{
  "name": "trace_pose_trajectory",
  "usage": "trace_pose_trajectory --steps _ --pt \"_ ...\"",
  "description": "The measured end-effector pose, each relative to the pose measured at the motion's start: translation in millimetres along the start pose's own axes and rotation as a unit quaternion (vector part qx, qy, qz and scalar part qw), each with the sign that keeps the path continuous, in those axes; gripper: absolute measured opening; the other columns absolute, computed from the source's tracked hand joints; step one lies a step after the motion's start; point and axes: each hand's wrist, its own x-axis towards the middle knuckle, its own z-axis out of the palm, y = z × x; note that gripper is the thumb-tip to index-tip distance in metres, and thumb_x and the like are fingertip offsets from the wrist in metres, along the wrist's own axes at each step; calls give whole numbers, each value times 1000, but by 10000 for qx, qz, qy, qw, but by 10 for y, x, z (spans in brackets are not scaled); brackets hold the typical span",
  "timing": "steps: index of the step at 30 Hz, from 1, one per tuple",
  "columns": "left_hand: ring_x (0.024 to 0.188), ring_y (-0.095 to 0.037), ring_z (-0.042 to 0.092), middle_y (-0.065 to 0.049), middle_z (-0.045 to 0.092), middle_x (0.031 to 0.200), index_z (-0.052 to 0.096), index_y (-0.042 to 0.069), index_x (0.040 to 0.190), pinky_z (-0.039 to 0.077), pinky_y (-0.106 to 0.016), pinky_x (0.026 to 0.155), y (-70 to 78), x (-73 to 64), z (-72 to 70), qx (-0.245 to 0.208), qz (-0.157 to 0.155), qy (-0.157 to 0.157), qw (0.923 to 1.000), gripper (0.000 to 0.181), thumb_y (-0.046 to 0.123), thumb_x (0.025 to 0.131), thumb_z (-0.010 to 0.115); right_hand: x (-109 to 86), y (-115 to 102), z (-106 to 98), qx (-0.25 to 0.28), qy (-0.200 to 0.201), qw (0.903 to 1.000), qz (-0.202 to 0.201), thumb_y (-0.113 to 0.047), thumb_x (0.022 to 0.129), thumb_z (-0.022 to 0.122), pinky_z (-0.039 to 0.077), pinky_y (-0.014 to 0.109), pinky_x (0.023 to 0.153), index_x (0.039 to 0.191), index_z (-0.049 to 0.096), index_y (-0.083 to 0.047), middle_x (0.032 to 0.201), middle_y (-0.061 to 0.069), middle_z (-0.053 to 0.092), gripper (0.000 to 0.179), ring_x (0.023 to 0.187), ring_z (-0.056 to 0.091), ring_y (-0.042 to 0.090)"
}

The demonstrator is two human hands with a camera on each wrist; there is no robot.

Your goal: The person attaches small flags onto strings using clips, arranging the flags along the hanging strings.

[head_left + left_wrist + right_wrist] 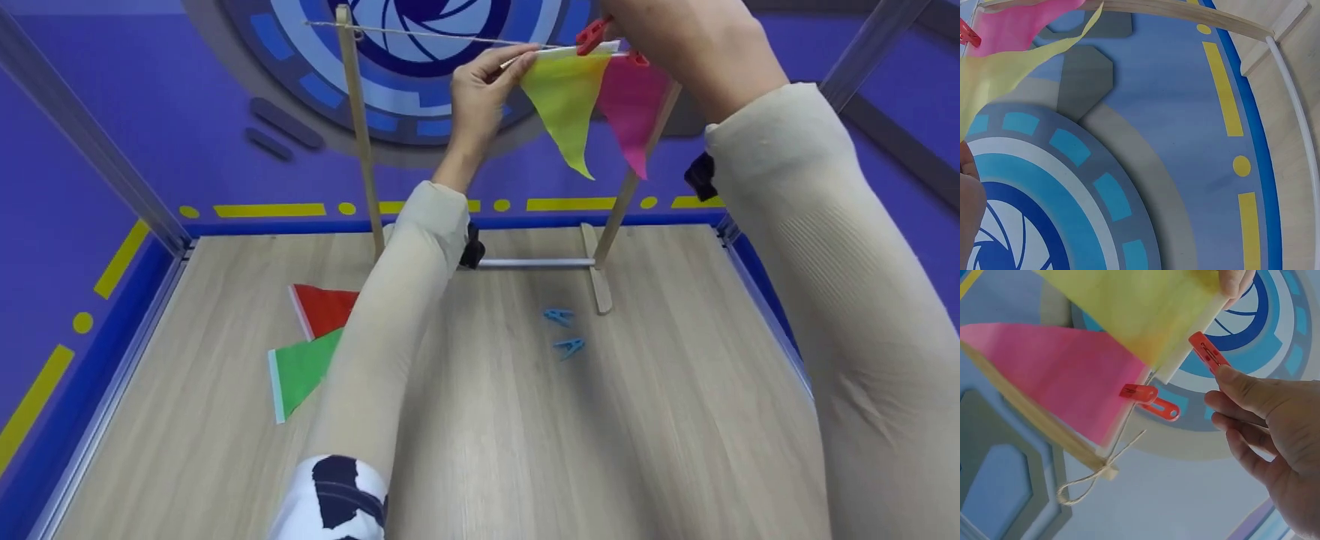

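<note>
My left hand [480, 94] pinches one end of the white top edge of a yellow pennant [564, 101] at the string [442, 35]. Between thumb and fingers, my right hand [1286, 433] pinches a red clothespin [1207, 351]. Its tip is at the pennant's white edge; whether it bites the cloth, I cannot tell. Beside the yellow pennant hangs a pink pennant [1072, 374], held to the string by another red clothespin [1143, 395]. In the left wrist view, only part of the left hand [971, 197] shows.
Wooden posts [356, 112] carry the string, joined low by a pale rod [536, 262]. Two blue clothespins [570, 346] lie on the table [510, 435]. A red pennant [324, 309] and a green pennant [304, 373] lie left, partly behind the left sleeve. Blue panels [90, 112] enclose the table.
</note>
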Motion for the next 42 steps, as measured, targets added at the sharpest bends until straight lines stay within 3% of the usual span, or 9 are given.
trace_pose_trajectory --steps 4,8,11,20,28,36,42 --pt "73 -16 59 -5 68 93 73 -2 97 46 -23 66 15 5 17 110 -61 -60 9999 15 6 87 67 9 -32 -23 266 -123 9986 444 -45 98 37 48 45 93 142 32 -39 122 11 54 45 102 58 29" --pt "77 -11 56 -6 68 96 74 -1 97 44 -22 65 32 3 6 297 47 -93 9995 15 7 86 67 -8 -85 -33 810 -188 9922 933 -59 94 36 50 41 90 138 32 -44 121 6 53 47 101 57 24" --pt "86 -10 57 -5 68 98 74 0 96 46 -24 69 40 2 -15 407 105 -175 9990 14 8 87 67 -24 -103 -29 832 -169 9922 910 -57 95 37 50 41 90 139 29 -48 121 6 51 46 100 56 24" --pt "100 -8 57 -7 67 106 74 0 92 48 -25 84 102 14 -46 509 111 -456 9976 13 8 87 66 -29 -38 -22 356 -263 9969 651 -42 98 41 50 44 89 141 26 -45 121 9 51 46 99 58 27" --pt "108 -13 57 -16 66 111 72 -5 92 46 -27 94 112 43 -181 570 487 -831 9937 11 3 87 65 -12 -71 -25 -27 -356 9989 308 -27 98 46 51 46 87 145 30 -34 118 13 53 49 94 58 29" --pt "106 -12 58 -12 68 108 72 -5 92 43 -25 96 103 47 -186 463 336 -735 9957 13 6 87 66 50 -123 -21 -795 -198 9955 -486 -9 94 53 47 50 91 145 34 -23 111 19 53 56 96 54 33" --pt "104 -9 58 -10 68 107 72 -4 96 44 -23 94 126 32 -117 619 357 -644 9954 15 7 88 66 81 -137 -11 -629 -232 9968 -440 -14 96 50 49 49 89 145 32 -25 113 18 53 54 95 55 32"
